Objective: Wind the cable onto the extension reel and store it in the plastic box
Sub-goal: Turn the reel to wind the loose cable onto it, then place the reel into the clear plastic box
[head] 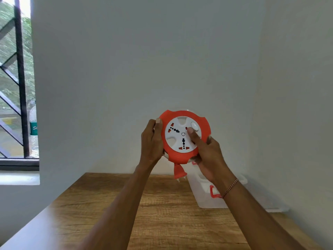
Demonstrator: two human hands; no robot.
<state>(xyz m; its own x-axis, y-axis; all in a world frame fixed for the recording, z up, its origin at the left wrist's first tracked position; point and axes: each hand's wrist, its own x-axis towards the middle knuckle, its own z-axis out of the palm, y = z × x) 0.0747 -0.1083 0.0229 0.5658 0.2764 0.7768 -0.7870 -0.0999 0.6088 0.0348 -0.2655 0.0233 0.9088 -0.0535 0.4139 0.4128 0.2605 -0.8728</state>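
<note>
Left hand [152, 139] grips round orange-and-white plastic extension reel [183, 136] by rim; right hand [207, 156] supports opposite rim, forefinger on hub. Advice: turn hub steadily until dangling orange plug [179, 173] seats.

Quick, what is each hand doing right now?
Left hand: grips the rim of the extension reel, held up in the air.
Right hand: holds the reel's other side, thumb pressing its white face.

Soft daylight comes in from the window [17, 78], far left of the hands. Pic is a bit blurry, edges bend w/ wide lens.
</note>
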